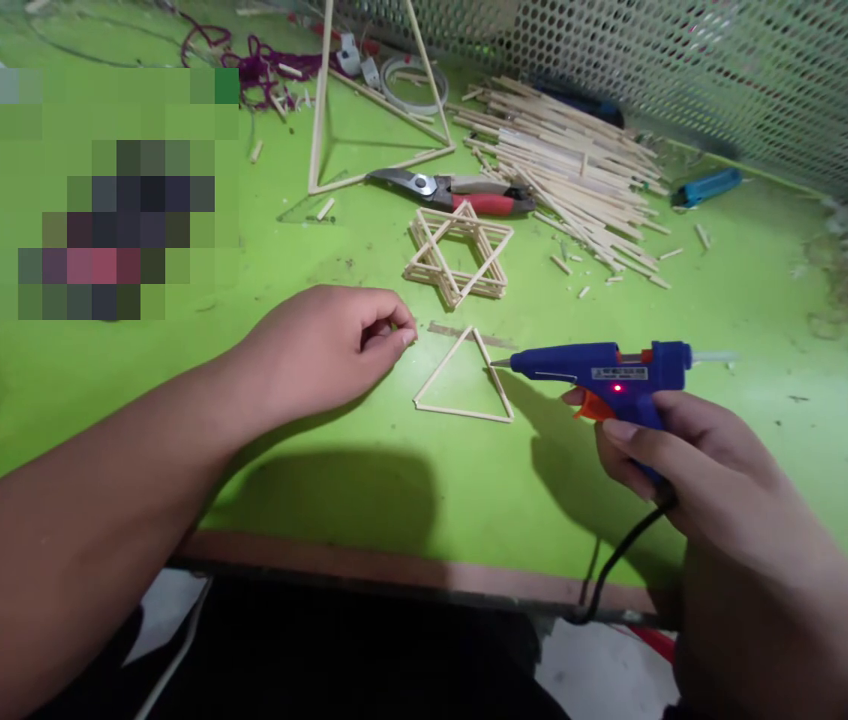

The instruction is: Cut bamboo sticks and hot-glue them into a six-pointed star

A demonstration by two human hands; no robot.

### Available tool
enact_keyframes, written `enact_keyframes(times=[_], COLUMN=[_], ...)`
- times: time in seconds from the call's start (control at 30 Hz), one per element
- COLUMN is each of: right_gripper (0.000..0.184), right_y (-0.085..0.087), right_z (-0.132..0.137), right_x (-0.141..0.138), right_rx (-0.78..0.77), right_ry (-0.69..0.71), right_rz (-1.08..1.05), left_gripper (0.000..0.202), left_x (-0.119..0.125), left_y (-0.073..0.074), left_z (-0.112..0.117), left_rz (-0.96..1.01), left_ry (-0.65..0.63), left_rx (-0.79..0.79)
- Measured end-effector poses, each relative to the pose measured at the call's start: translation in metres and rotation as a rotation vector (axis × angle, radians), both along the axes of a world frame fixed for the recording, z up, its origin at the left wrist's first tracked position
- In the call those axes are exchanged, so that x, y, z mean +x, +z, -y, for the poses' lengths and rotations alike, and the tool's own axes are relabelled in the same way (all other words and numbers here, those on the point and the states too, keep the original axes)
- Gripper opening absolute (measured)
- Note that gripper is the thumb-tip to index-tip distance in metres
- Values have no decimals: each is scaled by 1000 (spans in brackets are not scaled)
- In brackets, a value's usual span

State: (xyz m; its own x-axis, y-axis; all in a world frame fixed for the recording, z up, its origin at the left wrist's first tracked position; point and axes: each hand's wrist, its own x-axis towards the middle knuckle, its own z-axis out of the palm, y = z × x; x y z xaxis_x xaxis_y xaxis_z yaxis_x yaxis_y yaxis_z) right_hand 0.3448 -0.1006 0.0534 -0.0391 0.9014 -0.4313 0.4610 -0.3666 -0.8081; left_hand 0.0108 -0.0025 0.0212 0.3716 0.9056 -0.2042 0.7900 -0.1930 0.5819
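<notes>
My right hand (683, 450) grips a blue hot glue gun (596, 365) with an orange trigger and a lit red light. Its nozzle points left, at the right side of a small triangle of thin wooden sticks (461, 410) lying flat on the green table. My left hand (345, 340) rests left of the triangle, thumb and forefinger pinched together. Whatever may be between those fingertips is too small to make out. Just beyond the triangle sits a six-pointed star made of stacked sticks (458, 255).
Behind the star lie red-handled pruning shears (484, 195) and a pile of loose sticks (574, 170). A larger stick frame (319, 110) stands at the back, near purple yarn (266, 65) and a tape roll (414, 85). A blue cutter (707, 187) lies right; perforated metal (656, 70) borders the table.
</notes>
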Motion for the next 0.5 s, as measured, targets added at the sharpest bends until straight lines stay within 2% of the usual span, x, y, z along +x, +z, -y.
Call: enact_keyframes(times=[0.1,0.23,0.33,0.5], right_gripper=[48,30,28,22], right_y=[3,2,2,7], right_z=[-3,-3,1,5], right_x=[1,4,5,5], right_rx=[36,36,64,363], right_ry=[6,-34,-34,-273], right_rz=[75,150,204,558], left_gripper=[30,29,31,32], left_x=[0,-1,-1,-1], left_y=[0,0,0,1], left_z=[1,2,2,2], left_rz=[-15,-27,-25,-24], left_ry=[1,-2,-2,0], left_rx=[-3,0,1,-23])
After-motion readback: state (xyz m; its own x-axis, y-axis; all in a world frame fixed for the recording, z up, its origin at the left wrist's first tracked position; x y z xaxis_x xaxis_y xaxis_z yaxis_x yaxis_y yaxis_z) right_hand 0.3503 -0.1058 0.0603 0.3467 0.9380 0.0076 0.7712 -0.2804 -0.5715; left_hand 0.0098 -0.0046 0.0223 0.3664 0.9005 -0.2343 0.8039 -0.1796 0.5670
